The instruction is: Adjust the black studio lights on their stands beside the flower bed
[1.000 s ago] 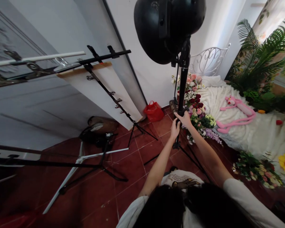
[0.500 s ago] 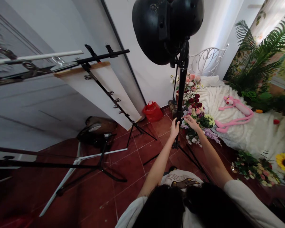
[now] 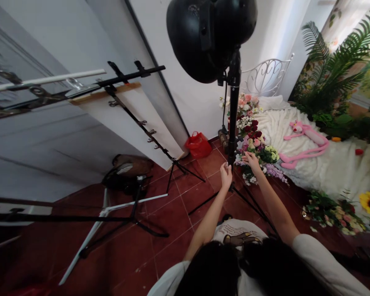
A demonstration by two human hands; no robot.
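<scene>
A black light stand (image 3: pixel 233 109) rises in front of me, with a large black studio lamp head (image 3: pixel 209 37) at its top. My left hand (image 3: pixel 226 176) is at the lower pole, on its left side. Its fingers are loosely curled and slightly apart; whether they touch the pole is hard to tell. To the right of the pole is my right hand (image 3: pixel 251 161), open and holding nothing, its fingers pointing toward the stand. Behind that hand are artificial flowers (image 3: pixel 254 142). A power cord (image 3: pixel 224 105) hangs beside the pole from the lamp.
The stand's tripod legs (image 3: pixel 249 203) spread over red floor tiles. At left are a backdrop stand with clamps (image 3: pixel 135 117) and white stand legs (image 3: pixel 103 213). A red bag (image 3: pixel 199 144) sits by the wall. At right, a pink plush toy (image 3: pixel 313 137) lies on white fabric (image 3: pixel 333 172).
My left hand has loosened from around the pole and moved down. The right hand has shifted slightly lower, staying apart from the pole. The view has moved a little.
</scene>
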